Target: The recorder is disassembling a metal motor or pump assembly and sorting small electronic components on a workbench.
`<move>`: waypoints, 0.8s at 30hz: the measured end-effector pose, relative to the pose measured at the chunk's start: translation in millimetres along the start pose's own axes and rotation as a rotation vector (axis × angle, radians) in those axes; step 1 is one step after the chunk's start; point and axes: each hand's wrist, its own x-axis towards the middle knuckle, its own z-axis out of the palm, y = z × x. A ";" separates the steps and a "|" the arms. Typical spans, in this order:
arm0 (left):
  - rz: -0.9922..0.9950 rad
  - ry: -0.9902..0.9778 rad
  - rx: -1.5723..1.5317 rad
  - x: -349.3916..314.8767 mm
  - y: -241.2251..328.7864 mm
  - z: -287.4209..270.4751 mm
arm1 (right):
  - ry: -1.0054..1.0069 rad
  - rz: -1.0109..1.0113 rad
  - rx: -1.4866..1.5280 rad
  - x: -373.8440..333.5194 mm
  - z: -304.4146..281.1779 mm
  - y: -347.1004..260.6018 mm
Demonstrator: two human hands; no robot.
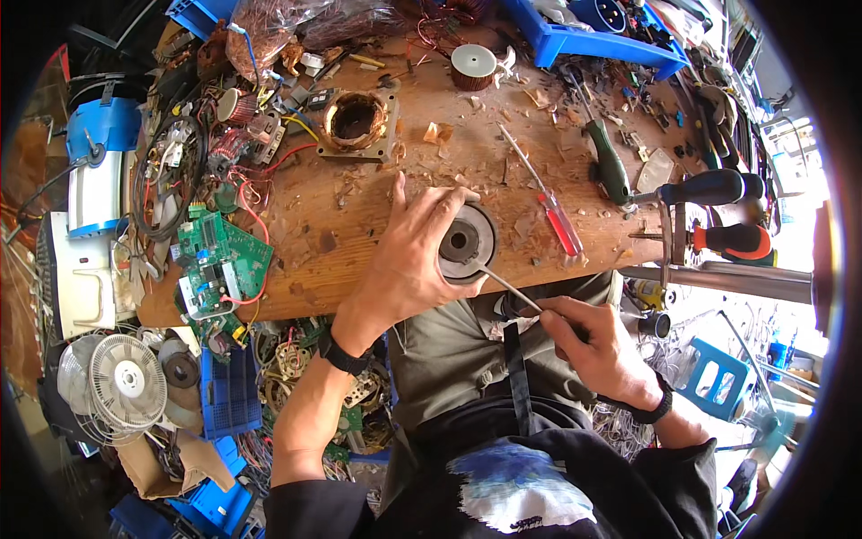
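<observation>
My left hand (413,251) grips a round grey metal part (481,232), its fingers and thumb curled around the rim. The part has a raised dark hub with a hole in the middle, and I hold it at the near edge of the wooden bench. In my right hand (593,344) is a tool with a thin metal shaft (514,289), much like a screwdriver; the fist hides most of its handle. Its tip reaches the lower face of the round part, next to the hub. A red-handled screwdriver (560,222) lies on the bench just beyond.
Copper-wound motor stator (384,136) and a white-topped coil (473,63) stand farther back on the wooden bench (301,274). Green circuit boards (242,256) and tangled wires crowd the left. A green-handled screwdriver (609,163), racked black-handled tools (709,187) and a blue tray (561,40) are at the right.
</observation>
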 end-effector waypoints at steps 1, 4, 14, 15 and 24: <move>0.001 0.002 0.014 -1.2 -1.0 0.7 | 0.013 -0.004 -0.031 0.0 1.5 1.7; 0.028 -0.006 0.080 -9.7 -10.4 6.3 | 0.034 -0.032 -0.040 0.9 7.8 4.6; 0.015 0.025 0.117 -5.9 -5.2 1.8 | 0.029 -0.020 -0.033 1.6 8.4 -0.1; -0.004 0.018 0.128 -7.3 -4.4 0.2 | 0.030 -0.022 -0.031 2.4 0.9 -11.0; 0.002 0.024 0.145 -4.8 -1.2 1.2 | -0.076 -0.133 -0.185 7.8 -21.7 -34.2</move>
